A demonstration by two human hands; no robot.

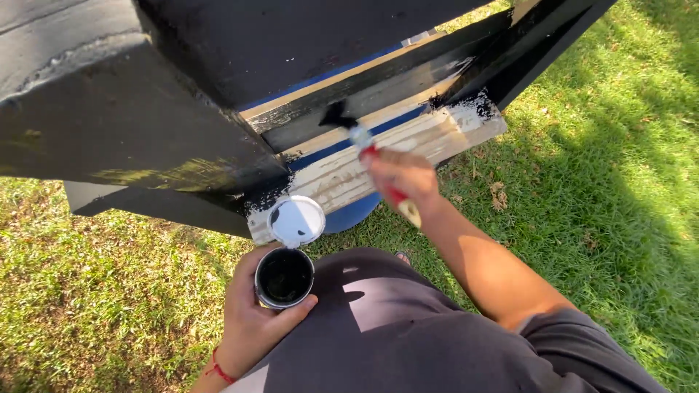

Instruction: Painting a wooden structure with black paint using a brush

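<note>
Black paint half covers a timber frame on grass; brush at work, tin in hand.

Timber frame [218, 124] stands on grass [619, 182], upper boards coated black, lower plank [408, 142] mostly bare wood with black smears at both ends; a blue object shows beneath it; right hand [400, 178] is closed round the red handle of the brush [360, 138], bristles black and laid against the board just above the plank; left hand [251, 316] is wrapped round the open tin [285, 276], held upright near the lap, lid [296, 220] lying on the plank's near end; judged: tin small, light, rigid, likely slick where paint has run, best gripped round its side; brush light and stiff, taken mid-handle.
</note>
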